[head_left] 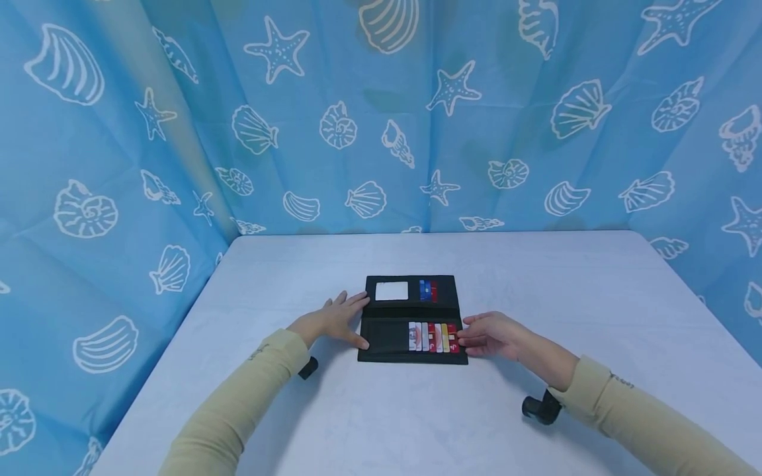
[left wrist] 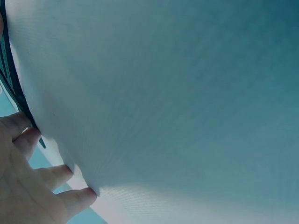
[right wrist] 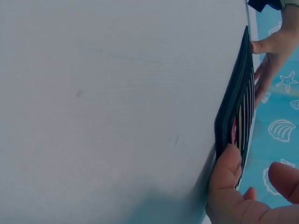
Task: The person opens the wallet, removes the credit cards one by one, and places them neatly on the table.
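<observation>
A black long wallet lies opened flat on the table in the head view. Its near half carries a row of overlapping cards on the right. The far half has a white card and a few blue and red cards. My left hand is spread at the wallet's left edge, thumb and fingertips touching it. At the right edge my right hand rests its fingertips beside the end card. The right wrist view shows a digit against the wallet's side and another standing apart.
The wallet lies on a white-covered table. A blue curtain with shells and starfish hangs behind and at the sides. Black wrist devices sit under the left and right forearms.
</observation>
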